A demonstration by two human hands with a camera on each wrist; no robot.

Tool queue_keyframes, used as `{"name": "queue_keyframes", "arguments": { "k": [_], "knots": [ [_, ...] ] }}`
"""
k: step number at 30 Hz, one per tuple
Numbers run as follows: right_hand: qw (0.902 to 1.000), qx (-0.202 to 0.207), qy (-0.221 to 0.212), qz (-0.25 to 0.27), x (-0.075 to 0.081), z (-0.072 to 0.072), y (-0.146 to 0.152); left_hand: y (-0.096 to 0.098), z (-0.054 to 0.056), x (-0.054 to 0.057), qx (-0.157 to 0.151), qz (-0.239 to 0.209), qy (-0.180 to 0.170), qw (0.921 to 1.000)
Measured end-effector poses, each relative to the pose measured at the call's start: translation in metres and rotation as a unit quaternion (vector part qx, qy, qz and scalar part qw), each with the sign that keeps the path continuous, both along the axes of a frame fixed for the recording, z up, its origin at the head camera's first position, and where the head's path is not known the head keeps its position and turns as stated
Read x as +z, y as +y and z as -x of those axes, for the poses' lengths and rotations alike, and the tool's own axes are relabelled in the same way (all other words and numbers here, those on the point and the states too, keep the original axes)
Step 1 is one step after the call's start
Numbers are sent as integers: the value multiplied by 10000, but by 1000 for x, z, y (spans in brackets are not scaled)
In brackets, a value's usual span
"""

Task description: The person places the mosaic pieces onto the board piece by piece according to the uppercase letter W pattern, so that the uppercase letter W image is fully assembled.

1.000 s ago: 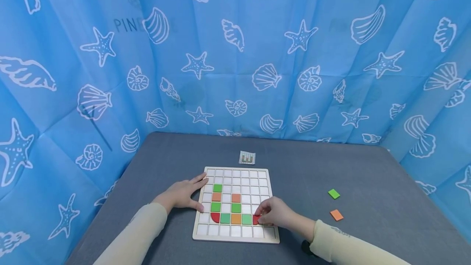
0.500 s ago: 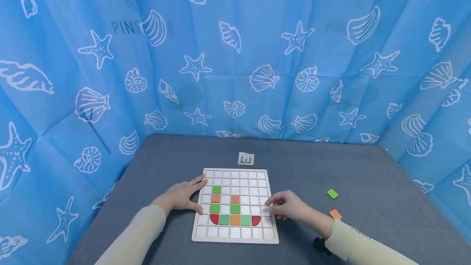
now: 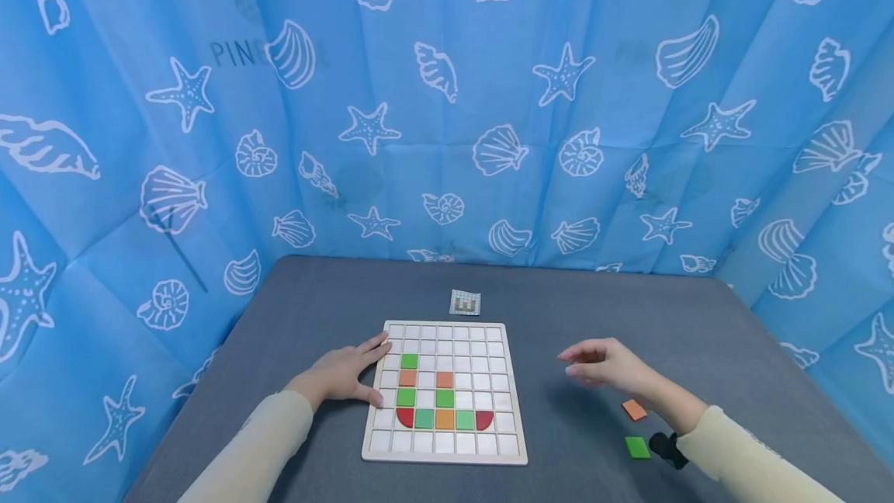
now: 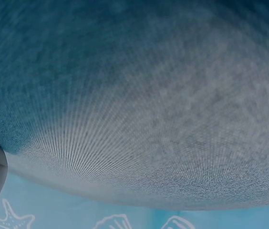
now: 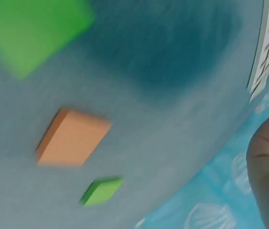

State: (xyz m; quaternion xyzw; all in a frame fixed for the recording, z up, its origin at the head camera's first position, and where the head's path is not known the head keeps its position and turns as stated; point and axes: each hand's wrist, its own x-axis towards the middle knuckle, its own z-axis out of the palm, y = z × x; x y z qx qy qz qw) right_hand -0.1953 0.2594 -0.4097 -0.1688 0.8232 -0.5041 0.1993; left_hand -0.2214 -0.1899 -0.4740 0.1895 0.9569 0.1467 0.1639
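Note:
A white gridded board (image 3: pixel 482 441) lies on the table with coloured tiles set in its cells. Two columns of green and orange tiles rise from a lower row, which has a curved red tile (image 3: pixel 405 417) at its left end and another red tile (image 3: pixel 484 420) at its right. My left hand (image 3: pixel 342 372) rests on the board's left edge, fingers spread. To the right of the board, my right hand (image 3: pixel 609 363) is above the table with loosely bent fingers, holding nothing visible. Near its wrist lie an orange tile (image 3: pixel 634 410) and a green tile (image 3: pixel 637 447).
A small pattern card (image 3: pixel 465 303) lies behind the board. The right wrist view shows a large near green tile (image 5: pixel 34 33), the orange tile and a smaller far green tile (image 5: pixel 102 191). A blue shell-print curtain (image 3: pixel 447 99) hangs around the table's back and sides.
My right hand has let go of the red tile at the lower row's right end and moved right, off the board. It now covers the far green tile. My left hand stays on the edge.

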Motion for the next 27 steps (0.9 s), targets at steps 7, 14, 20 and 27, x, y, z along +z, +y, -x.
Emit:
{"name": "queue_keyframes", "arguments": {
  "k": [7,14,20,27],
  "knots": [
    [9982,-84,514,-306,-1,8,35,-1,1,0,-67,-21,44,10000],
    [9948,-137,809,-604,-12,18,66,-2,3,-3,-96,-11,90,9999],
    [9931,-314,669,-915,-21,24,87,-2,2,-2,-56,11,56,10000],
    [9908,-443,290,-1247,-33,28,111,0,2,-2,-51,47,49,10000]
  ]
}}
